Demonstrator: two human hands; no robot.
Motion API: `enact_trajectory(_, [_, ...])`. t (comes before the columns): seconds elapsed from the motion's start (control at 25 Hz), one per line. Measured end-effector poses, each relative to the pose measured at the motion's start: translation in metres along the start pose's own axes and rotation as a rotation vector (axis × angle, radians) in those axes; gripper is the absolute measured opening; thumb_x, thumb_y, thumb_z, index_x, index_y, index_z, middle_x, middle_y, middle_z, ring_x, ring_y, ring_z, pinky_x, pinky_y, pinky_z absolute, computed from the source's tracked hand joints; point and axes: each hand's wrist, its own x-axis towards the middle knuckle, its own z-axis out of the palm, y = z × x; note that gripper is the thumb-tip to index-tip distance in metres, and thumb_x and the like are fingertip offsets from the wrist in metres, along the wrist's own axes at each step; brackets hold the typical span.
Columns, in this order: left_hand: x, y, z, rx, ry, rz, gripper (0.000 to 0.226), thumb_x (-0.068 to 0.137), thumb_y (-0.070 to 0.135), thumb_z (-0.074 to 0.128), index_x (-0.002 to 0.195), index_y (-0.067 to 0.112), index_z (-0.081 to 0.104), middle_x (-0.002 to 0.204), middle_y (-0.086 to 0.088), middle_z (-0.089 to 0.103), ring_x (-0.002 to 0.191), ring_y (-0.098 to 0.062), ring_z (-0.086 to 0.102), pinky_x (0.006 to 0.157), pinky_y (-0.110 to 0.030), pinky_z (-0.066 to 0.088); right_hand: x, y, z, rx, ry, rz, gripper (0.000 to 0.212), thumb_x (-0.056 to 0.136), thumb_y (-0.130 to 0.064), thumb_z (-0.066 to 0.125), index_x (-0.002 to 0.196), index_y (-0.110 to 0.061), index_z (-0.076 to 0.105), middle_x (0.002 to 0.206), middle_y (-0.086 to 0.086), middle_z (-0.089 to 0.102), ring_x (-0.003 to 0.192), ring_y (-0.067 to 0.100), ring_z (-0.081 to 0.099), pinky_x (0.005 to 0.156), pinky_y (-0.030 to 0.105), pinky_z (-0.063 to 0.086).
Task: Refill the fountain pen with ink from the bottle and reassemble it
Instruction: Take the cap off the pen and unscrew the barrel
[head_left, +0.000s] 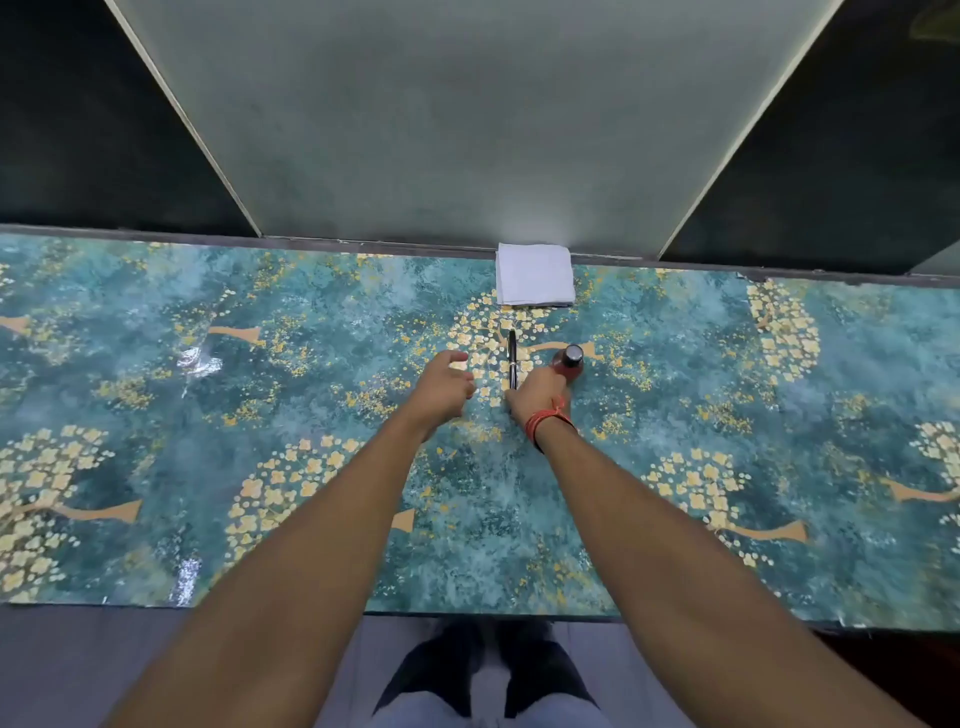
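A black fountain pen (512, 357) with silver trim lies on the table, pointing away from me. Just right of it stands a small ink bottle (570, 360) with reddish glass and a dark cap. My right hand (537, 396), a red thread around its wrist, is curled over the pen's near end and touches the bottle's base. Its fingertips are hidden, so a grip on the pen is not visible. My left hand (445, 385) hovers a little left of the pen with fingers apart and nothing in it.
A folded white tissue (535, 280) lies beyond the pen at the table's far edge, against a pale wall panel. The table (208, 415) has a glossy teal covering with gold flowers. My legs and shoes show below the near edge.
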Motion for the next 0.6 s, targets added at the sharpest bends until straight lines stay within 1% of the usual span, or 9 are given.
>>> enact_trajectory(0.04, [0.003,0.004,0.000,0.033,-0.001,0.007,0.048,0.091,-0.003,0.053,0.136,0.011,0.041,0.112,-0.012,0.056,0.092,-0.022,0.057,0.065,-0.033,0.045,0.001,-0.002,-0.004,-0.005,-0.034,0.013,0.023,0.083,-0.027,0.068,0.080,-0.005,0.066,0.089,0.018,0.070,0.084,0.035,0.065,0.062,0.029,0.043])
enact_trajectory(0.12, [0.011,0.006,0.002,0.079,0.000,0.000,0.051,0.091,0.003,0.058,0.138,0.010,0.040,0.114,-0.011,0.054,0.097,-0.023,0.057,0.070,-0.036,0.048,0.002,0.000,-0.010,0.036,-0.037,0.020,0.027,0.079,-0.027,0.070,0.062,-0.009,0.059,0.069,0.014,0.065,0.064,0.028,0.057,0.054,0.025,0.038])
enact_trajectory(0.2, [0.016,0.008,0.009,0.034,0.014,-0.011,0.050,0.094,0.018,0.059,0.139,0.008,0.039,0.115,-0.011,0.055,0.099,-0.024,0.059,0.080,-0.041,0.051,-0.006,0.003,-0.015,0.114,-0.050,-0.011,0.033,0.076,-0.025,0.071,0.051,-0.010,0.055,0.055,0.009,0.058,0.053,0.021,0.049,0.048,0.024,0.034])
enact_trajectory(0.28, [0.019,0.004,0.018,-0.043,0.036,-0.035,0.051,0.096,0.029,0.057,0.138,0.005,0.041,0.119,-0.013,0.057,0.098,-0.025,0.061,0.087,-0.043,0.052,-0.018,0.008,-0.016,0.158,-0.044,-0.120,0.025,0.074,-0.022,0.070,0.055,-0.006,0.063,0.058,0.010,0.065,0.055,0.022,0.056,0.054,0.028,0.044])
enact_trajectory(0.32, [0.019,0.001,0.021,-0.080,0.065,-0.040,0.049,0.096,0.031,0.055,0.136,0.003,0.045,0.120,-0.014,0.060,0.097,-0.025,0.063,0.088,-0.044,0.053,-0.024,0.012,-0.017,0.184,-0.048,-0.174,0.021,0.074,-0.020,0.069,0.059,-0.006,0.067,0.060,0.010,0.068,0.058,0.023,0.061,0.058,0.031,0.049])
enact_trajectory(0.4, [0.020,-0.006,0.025,-0.175,0.123,-0.014,0.033,0.097,0.026,0.055,0.118,0.002,0.060,0.114,-0.018,0.066,0.092,-0.026,0.066,0.083,-0.042,0.055,-0.033,0.020,-0.015,0.211,-0.083,-0.243,0.016,0.075,-0.018,0.070,0.063,-0.007,0.069,0.062,0.009,0.070,0.063,0.023,0.066,0.062,0.033,0.053])
enact_trajectory(0.48, [0.019,-0.010,0.024,-0.272,0.145,-0.003,0.016,0.096,0.018,0.056,0.095,0.006,0.066,0.098,-0.016,0.071,0.086,-0.027,0.066,0.074,-0.037,0.054,-0.039,0.025,-0.013,0.235,-0.092,-0.255,0.012,0.076,-0.017,0.071,0.066,-0.009,0.070,0.063,0.007,0.069,0.063,0.020,0.065,0.063,0.031,0.054])
enact_trajectory(0.52, [0.018,-0.013,0.024,-0.305,0.144,-0.008,0.014,0.096,0.016,0.056,0.089,0.008,0.066,0.092,-0.014,0.071,0.085,-0.027,0.065,0.073,-0.035,0.054,-0.040,0.027,-0.012,0.256,-0.095,-0.256,0.009,0.076,-0.016,0.071,0.070,-0.009,0.070,0.064,0.006,0.069,0.063,0.018,0.064,0.064,0.031,0.054])
enact_trajectory(0.6, [0.016,-0.015,0.024,-0.329,0.132,-0.014,0.013,0.095,0.015,0.058,0.086,0.010,0.066,0.089,-0.012,0.072,0.083,-0.026,0.067,0.075,-0.035,0.055,-0.041,0.026,-0.011,0.302,-0.132,-0.250,0.006,0.077,-0.013,0.070,0.081,-0.009,0.072,0.068,0.006,0.070,0.066,0.018,0.065,0.068,0.031,0.055])
